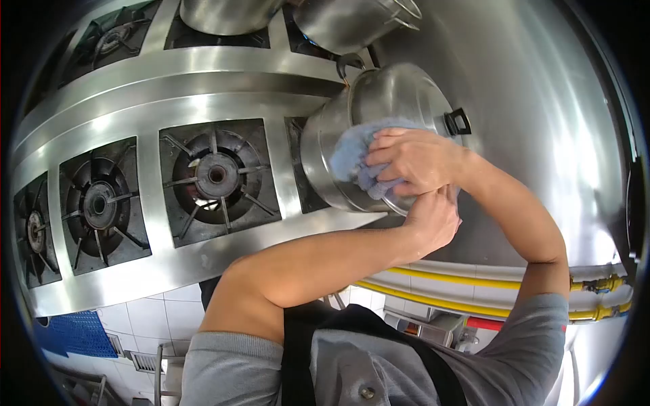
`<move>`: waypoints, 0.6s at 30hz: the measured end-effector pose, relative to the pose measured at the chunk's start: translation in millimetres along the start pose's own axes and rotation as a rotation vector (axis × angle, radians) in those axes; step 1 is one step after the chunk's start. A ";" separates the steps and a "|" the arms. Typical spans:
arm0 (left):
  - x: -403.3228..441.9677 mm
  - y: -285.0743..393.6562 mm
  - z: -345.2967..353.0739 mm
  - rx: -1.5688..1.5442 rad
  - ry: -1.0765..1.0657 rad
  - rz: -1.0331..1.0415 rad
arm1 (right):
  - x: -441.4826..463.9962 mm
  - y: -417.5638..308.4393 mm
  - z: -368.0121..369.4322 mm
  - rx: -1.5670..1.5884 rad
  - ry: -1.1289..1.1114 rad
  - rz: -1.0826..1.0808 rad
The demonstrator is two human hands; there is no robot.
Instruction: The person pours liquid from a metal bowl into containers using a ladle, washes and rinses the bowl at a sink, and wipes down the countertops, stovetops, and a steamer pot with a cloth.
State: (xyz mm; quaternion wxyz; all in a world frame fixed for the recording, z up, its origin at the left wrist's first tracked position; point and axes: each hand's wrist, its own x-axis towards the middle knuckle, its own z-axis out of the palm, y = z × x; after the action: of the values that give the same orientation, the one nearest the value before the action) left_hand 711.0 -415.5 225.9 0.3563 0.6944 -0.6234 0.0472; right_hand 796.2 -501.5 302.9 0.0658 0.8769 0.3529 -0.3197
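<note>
A large stainless steel pot [325, 145] with a lid [406, 88] stands at the right end of the stove. The lid has a black knob [457, 122], and a black side handle [350, 64] shows on the pot's far side. My right hand [416, 159] presses a bunched blue cloth [355, 152] against the pot, its fingers curled over the fabric. Just below it, my left hand [437, 218] is closed at the pot's near side. Whatever the left fingers hold there is hidden.
Gas burners [217, 174] line the steel stove to the left. Two more metal pots [230, 13] [345, 24] sit on the back row. A steel wall panel [528, 101] rises at right. Yellow gas pipes [447, 277] run below the front edge.
</note>
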 end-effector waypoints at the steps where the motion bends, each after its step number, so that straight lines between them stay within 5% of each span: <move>1: 3.2 -9.7 0.2 0.014 0.003 -0.005 | 3.7 6.6 -8.1 -0.011 0.007 -0.007; 4: 3.5 -23.9 4.7 -0.031 0.334 0.035 | 16.3 39.7 -17.8 -0.055 0.122 0.121; 7: 16.3 -17.6 -23.8 -0.196 0.226 0.220 | 29.1 64.2 -16.8 0.001 0.106 0.359; 8: 20.9 -11.4 -24.1 -0.340 0.456 0.208 | 31.7 71.5 -19.8 0.056 0.051 0.356; 14: 42.4 -41.8 -93.9 -0.123 0.349 0.462 | 26.2 77.2 -34.0 0.159 0.010 0.394; 17: 47.2 -113.2 -138.8 -0.364 0.792 0.479 | 21.6 70.2 -13.3 0.064 0.136 0.398; 18: 64.2 -124.7 -144.0 -0.367 0.775 0.471 | 24.6 66.1 -8.2 0.015 0.213 0.375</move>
State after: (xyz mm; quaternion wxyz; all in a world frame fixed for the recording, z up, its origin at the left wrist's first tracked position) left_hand 891.8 -393.0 311.0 0.6584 0.3914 -0.5830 0.2709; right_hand 857.5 -533.6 287.2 0.0801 0.9564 0.1863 -0.2100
